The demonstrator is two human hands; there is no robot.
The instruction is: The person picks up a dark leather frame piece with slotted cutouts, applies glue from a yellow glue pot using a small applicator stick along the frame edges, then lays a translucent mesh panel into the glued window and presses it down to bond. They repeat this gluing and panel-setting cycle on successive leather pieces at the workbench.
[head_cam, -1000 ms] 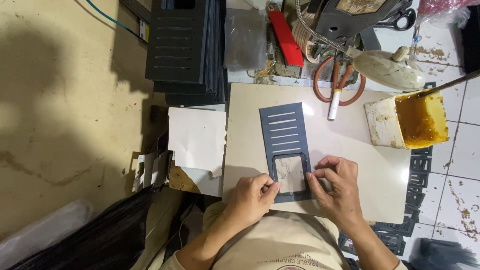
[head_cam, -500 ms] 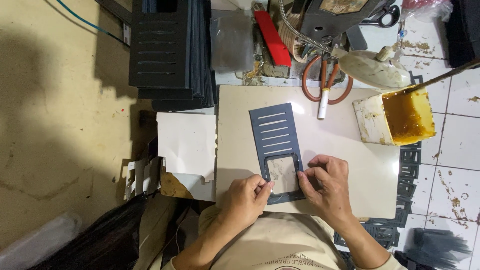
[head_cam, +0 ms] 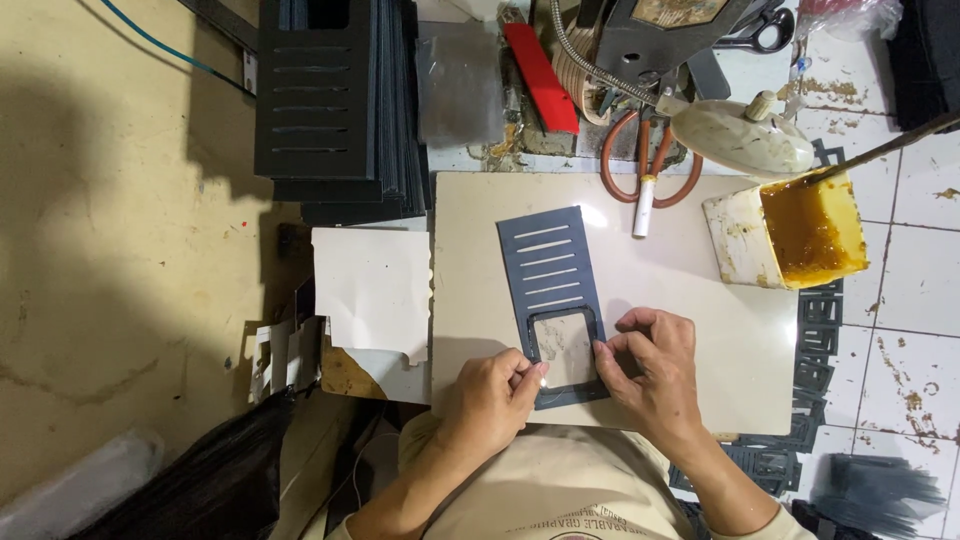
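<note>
A dark grey card piece (head_cam: 551, 270) with several cut slots and a rectangular window lies on a cream work board (head_cam: 700, 310). A clear film panel (head_cam: 565, 348) covers the window. My left hand (head_cam: 492, 395) pinches the piece's lower left edge beside the window. My right hand (head_cam: 650, 365) presses its fingertips on the window's right edge. Both hands rest on the board, close to my body.
A stack of dark slotted pieces (head_cam: 325, 95) stands at the back left. An open tub of amber glue (head_cam: 805, 230) with a stick sits at the right. Orange-handled scissors (head_cam: 650, 165), a red strip (head_cam: 540, 75) and white paper sheets (head_cam: 372, 290) lie around the board.
Both hands stay on the window area; the fingers have shifted only slightly along its edges. The camera view has moved a little.
</note>
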